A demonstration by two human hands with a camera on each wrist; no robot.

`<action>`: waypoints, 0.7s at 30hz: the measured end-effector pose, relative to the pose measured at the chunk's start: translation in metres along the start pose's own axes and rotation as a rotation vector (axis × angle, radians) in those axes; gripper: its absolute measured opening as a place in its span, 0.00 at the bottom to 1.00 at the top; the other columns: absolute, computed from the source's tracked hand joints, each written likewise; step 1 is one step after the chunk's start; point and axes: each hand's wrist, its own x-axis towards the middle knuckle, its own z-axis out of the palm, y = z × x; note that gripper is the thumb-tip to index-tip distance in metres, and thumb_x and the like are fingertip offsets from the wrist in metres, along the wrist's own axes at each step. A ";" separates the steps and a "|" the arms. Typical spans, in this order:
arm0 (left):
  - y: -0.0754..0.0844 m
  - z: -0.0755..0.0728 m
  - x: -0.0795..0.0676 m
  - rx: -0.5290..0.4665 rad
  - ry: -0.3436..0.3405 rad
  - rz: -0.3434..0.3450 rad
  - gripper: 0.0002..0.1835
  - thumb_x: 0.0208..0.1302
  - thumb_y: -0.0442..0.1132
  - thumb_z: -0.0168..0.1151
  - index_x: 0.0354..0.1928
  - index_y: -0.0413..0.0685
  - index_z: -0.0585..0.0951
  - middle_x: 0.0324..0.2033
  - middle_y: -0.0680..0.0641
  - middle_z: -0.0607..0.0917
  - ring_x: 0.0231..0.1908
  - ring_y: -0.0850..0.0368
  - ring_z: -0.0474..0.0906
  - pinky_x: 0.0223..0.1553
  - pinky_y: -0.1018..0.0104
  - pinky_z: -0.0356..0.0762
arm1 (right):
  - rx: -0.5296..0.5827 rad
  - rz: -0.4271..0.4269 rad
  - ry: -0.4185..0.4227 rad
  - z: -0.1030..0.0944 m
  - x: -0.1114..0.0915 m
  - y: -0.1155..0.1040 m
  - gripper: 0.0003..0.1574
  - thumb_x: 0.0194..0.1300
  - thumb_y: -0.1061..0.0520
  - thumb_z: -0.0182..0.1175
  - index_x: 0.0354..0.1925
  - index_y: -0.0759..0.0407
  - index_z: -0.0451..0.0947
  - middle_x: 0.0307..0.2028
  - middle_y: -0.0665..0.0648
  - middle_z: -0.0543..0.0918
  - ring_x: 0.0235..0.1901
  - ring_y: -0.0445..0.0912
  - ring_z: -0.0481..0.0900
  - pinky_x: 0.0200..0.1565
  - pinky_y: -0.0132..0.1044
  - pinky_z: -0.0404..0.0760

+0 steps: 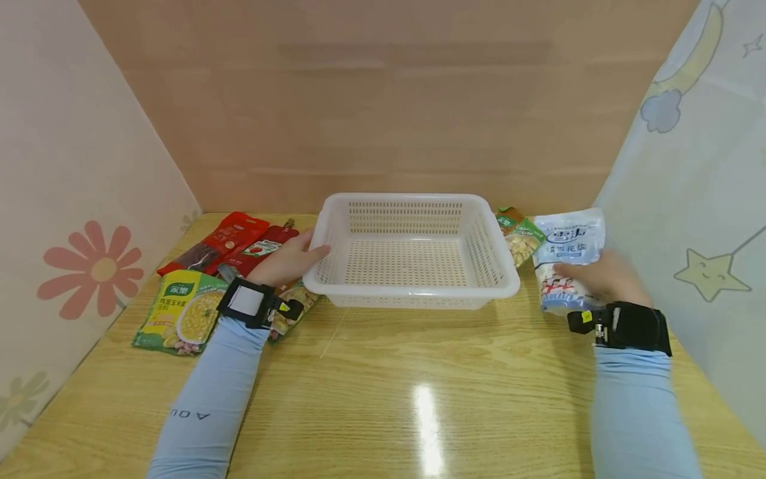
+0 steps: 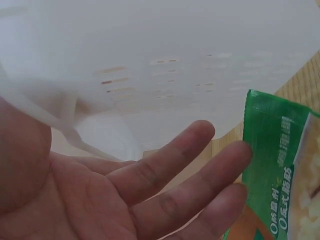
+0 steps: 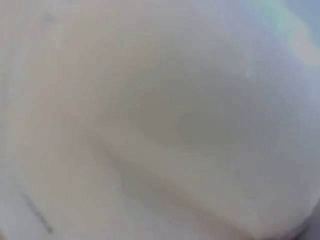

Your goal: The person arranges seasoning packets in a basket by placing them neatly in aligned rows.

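Observation:
A white plastic basket (image 1: 413, 293) with slotted walls sits in the middle of the table. My left hand (image 1: 284, 259) holds its left rim, thumb over the edge; in the left wrist view, several fingers (image 2: 172, 195) lie loosely extended outside the wall. At the right, my right hand (image 1: 610, 276) grips a blue-and-white bag of salt (image 1: 565, 246), thumb across its front. The bag stands tilted up beside the basket. The right wrist view is a pale blur, so the fingers behind the bag are hidden.
Left of the basket lie a yellow-green soup packet (image 1: 179, 313), a red pouch with a clear window (image 1: 230, 233), a red ketchup pouch (image 1: 263, 247) and a green packet (image 1: 296, 309) partly under my left wrist. Another green packet (image 1: 520, 243) leans by the basket's right side. Walls border the table.

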 end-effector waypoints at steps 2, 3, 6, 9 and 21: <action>0.001 -0.001 -0.001 0.001 0.002 -0.005 0.33 0.76 0.46 0.52 0.77 0.49 0.54 0.58 0.36 0.78 0.47 0.42 0.83 0.42 0.49 0.84 | 0.103 -0.004 0.074 -0.005 -0.006 -0.003 0.53 0.66 0.33 0.59 0.62 0.78 0.61 0.45 0.76 0.78 0.27 0.50 0.83 0.28 0.42 0.81; 0.001 -0.001 -0.001 0.002 0.002 -0.007 0.33 0.77 0.46 0.51 0.77 0.49 0.54 0.58 0.36 0.78 0.47 0.41 0.83 0.42 0.49 0.84 | 0.163 -0.001 0.104 -0.007 -0.008 -0.006 0.50 0.66 0.35 0.60 0.62 0.76 0.62 0.46 0.74 0.79 0.29 0.50 0.84 0.30 0.43 0.83; 0.002 -0.002 -0.003 0.007 0.012 -0.012 0.32 0.77 0.45 0.51 0.77 0.49 0.54 0.57 0.37 0.78 0.47 0.41 0.83 0.41 0.49 0.84 | 0.281 0.011 0.151 -0.012 -0.014 -0.014 0.51 0.67 0.36 0.59 0.69 0.72 0.58 0.55 0.75 0.74 0.33 0.50 0.84 0.33 0.44 0.85; 0.002 -0.002 -0.004 0.008 0.017 -0.013 0.32 0.77 0.44 0.50 0.77 0.49 0.54 0.56 0.36 0.79 0.46 0.41 0.83 0.41 0.49 0.84 | 0.365 0.019 0.182 -0.013 -0.017 -0.025 0.55 0.66 0.34 0.60 0.73 0.68 0.55 0.59 0.71 0.72 0.35 0.45 0.83 0.37 0.43 0.85; 0.003 0.000 -0.003 0.042 0.024 -0.010 0.32 0.77 0.45 0.51 0.77 0.50 0.54 0.56 0.37 0.79 0.46 0.42 0.84 0.40 0.50 0.85 | 0.656 -0.060 0.331 -0.011 -0.032 -0.064 0.50 0.57 0.36 0.69 0.69 0.60 0.69 0.40 0.38 0.82 0.32 0.32 0.83 0.33 0.30 0.84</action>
